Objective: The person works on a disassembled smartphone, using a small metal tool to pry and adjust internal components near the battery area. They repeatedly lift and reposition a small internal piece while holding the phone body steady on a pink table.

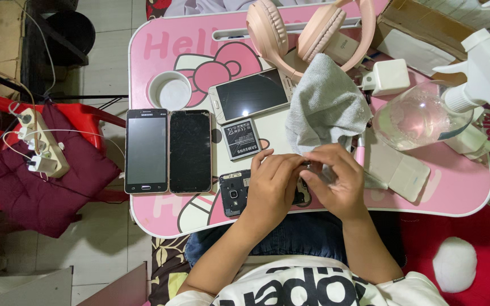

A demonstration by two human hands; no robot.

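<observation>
**Both hands on an opened phone at the front edge of the pink lap table**

Left to right:

- Off the table, far left: white power strip [39, 141] with plugs, lying on a maroon cushion [41, 190].
- Pink table [460, 195], left part: round white cup recess [169, 90]. Below it two phones lie side by side, screens up and dark: black-framed phone [146, 151], then a phone with a rose-gold edge [190, 151], just beside each other.
- Centre: white-framed phone [252, 94], tilted, screen up. Just below it a loose battery [241, 139], label up.
- Front centre: opened phone [235, 192], back cover off, camera side up, mostly hidden under the hands.
- Left hand [272, 187]: lies over the opened phone, fingers curled, fingertips meeting the right hand's. Pinching something small; can't tell what.
- Right hand [336, 181]: fingers curled in toward the same spot, thumb and forefinger closed on a small item that is too small to identify.
- Grey cloth [325, 105] is bunched just behind the hands, with pink headphones [307, 31] above it.
- Right: white charger block [390, 77], clear spray bottle [421, 116] lying on its side with white trigger head [486, 73], white flat piece [398, 170] near the right hand.
</observation>
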